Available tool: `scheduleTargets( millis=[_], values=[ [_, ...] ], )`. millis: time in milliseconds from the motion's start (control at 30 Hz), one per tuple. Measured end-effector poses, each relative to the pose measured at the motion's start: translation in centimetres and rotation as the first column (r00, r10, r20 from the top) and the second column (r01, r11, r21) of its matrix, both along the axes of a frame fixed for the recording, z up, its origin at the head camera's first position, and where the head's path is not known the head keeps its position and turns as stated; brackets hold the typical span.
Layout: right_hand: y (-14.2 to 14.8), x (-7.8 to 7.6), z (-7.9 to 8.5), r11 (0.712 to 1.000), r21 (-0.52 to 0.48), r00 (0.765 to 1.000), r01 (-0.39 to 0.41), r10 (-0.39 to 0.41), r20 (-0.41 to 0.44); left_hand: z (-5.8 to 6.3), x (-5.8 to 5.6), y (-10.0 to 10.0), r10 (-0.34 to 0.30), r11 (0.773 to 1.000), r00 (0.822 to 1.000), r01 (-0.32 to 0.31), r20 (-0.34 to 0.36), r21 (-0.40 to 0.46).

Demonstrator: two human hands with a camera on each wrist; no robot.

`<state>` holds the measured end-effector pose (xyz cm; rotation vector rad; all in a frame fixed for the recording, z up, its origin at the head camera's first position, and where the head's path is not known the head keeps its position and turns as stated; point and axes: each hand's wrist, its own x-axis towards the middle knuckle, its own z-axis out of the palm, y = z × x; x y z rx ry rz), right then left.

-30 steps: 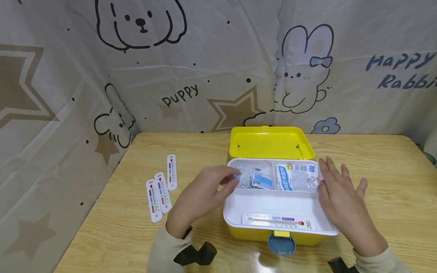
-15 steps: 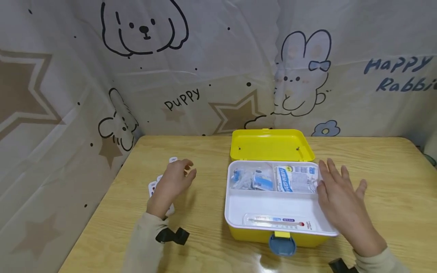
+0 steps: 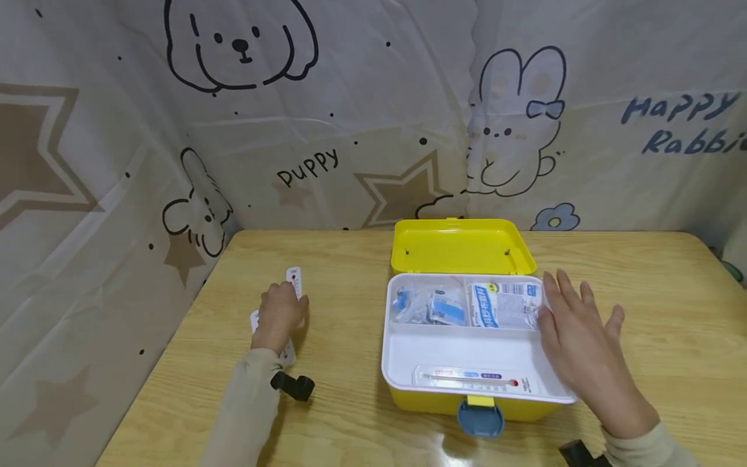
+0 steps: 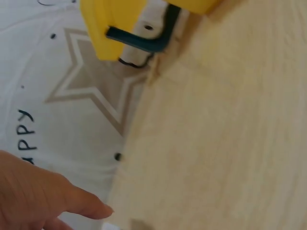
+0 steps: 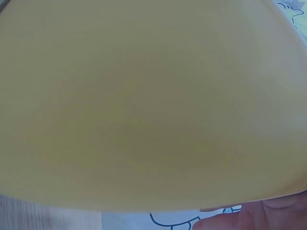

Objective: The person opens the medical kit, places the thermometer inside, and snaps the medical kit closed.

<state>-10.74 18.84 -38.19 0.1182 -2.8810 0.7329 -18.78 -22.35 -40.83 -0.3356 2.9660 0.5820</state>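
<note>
My left hand (image 3: pixel 280 316) is over the white thermometer cards at the table's left. The top end of one thermometer card (image 3: pixel 294 276) shows just beyond its fingers; other cards lie partly under the hand and wrist. Whether the fingertips grip a card is hidden; in the left wrist view a white corner shows beside one fingertip. My right hand (image 3: pixel 574 353), fingers straight, rests along the right rim of the yellow first-aid box (image 3: pixel 420 401). In the box's white tray (image 3: pixel 455 347), a thermometer card (image 3: pixel 473 377) lies in the front compartment.
The tray's back compartments hold clear bags with blue-and-white contents (image 3: pixel 446 307) and a gauze packet (image 3: pixel 504 305). Behind stands the open yellow lid (image 3: pixel 463 246). A blue latch (image 3: pixel 480 418) hangs at the front. A printed curtain (image 3: pixel 350 91) borders the wooden table (image 3: pixel 350 389).
My left hand has moved from the box's left rim leftward to the thermometer cards and lowered over them. My right hand has stayed on the box's right side.
</note>
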Motion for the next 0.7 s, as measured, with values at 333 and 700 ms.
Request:
scheduleTargets(
  millis=[333,700],
  values=[
    [-0.07,-0.10,0.09,1.000,0.000,1.000,0.006,-0.006,-0.012,-1.10,-0.46,-0.05,0.022,0.998,0.999,-0.021,0.023,-0.064],
    [-0.06,-0.15,0.03,1.000,-0.002,1.000,0.009,-0.009,0.021,-0.64,0.03,0.57,0.006,0.998,1.000,-0.005,0.024,-0.060]
  ],
)
